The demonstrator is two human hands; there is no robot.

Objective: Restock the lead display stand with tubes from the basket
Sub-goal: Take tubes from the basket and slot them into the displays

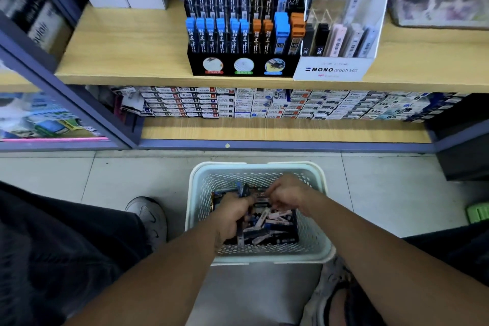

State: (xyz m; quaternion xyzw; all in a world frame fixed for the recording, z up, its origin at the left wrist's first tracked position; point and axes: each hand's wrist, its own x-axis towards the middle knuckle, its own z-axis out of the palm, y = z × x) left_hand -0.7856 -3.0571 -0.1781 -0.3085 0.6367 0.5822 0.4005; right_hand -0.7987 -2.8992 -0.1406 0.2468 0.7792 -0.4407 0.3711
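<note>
Two bare forearms reach forward and down into a pale perforated basket [258, 255] standing on the tiled floor [383, 193] below the shelves. The left hand [232, 213] is knuckles-up with its fingers curled, its grip closed round a small bunch of dark lead tubes [244, 189] whose ends stick up past the fingers. The right hand [287, 192] is bent at the wrist, fingers curled down among the loose tubes [270, 229] heaped in the basket; whether its grip has closed on one, I cannot tell. The black lead display stand [242, 66] sits on the wooden shelf [127, 45] above, its rows holding blue- and orange-capped tubes, just beside a white MONO display box [333, 70].
</note>
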